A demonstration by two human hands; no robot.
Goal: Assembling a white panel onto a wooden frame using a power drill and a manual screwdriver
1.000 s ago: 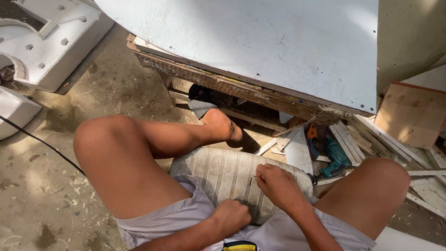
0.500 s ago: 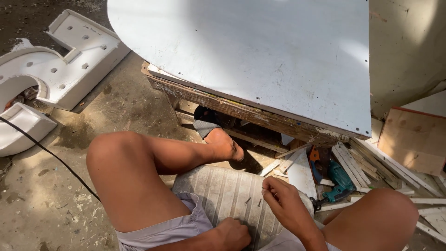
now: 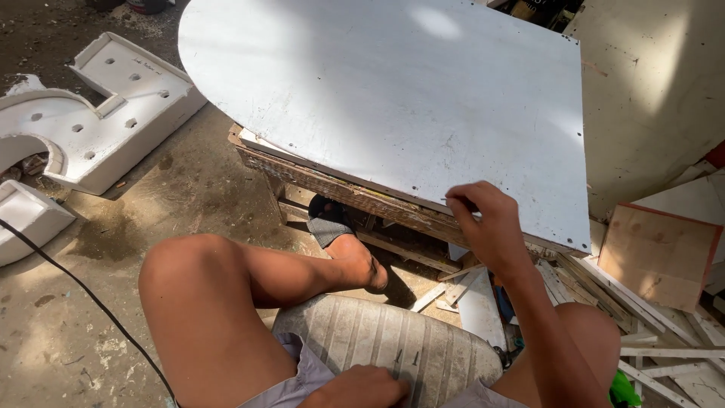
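Centre-right of the frame: right hand (image 3: pixel 487 227) is up at the near edge of the white panel (image 3: pixel 393 106), fingers curled and pinched together on something thin and dark right at that edge; too small to say what, could be a pencil or a screw. The panel fills the upper middle of the frame, lying flat on a rough wooden pallet frame (image 3: pixel 340 193), rounded end toward upper left, square corner hanging past the frame at lower right. It looks like thin sheet stock: stiff enough to span the overhang flat, probably light, smooth dusty face that would slide under a palm. Edges are the sensible grip, near edge or the overhanging corner, two hands because of the width. Left hand (image 3: pixel 362 387) sits bottom centre, fingers loosely bent, resting on the ribbed grey seat (image 3: pixel 393 347), holding nothing I can see. Offcut strips (image 3: pixel 604 295) lie lower right.
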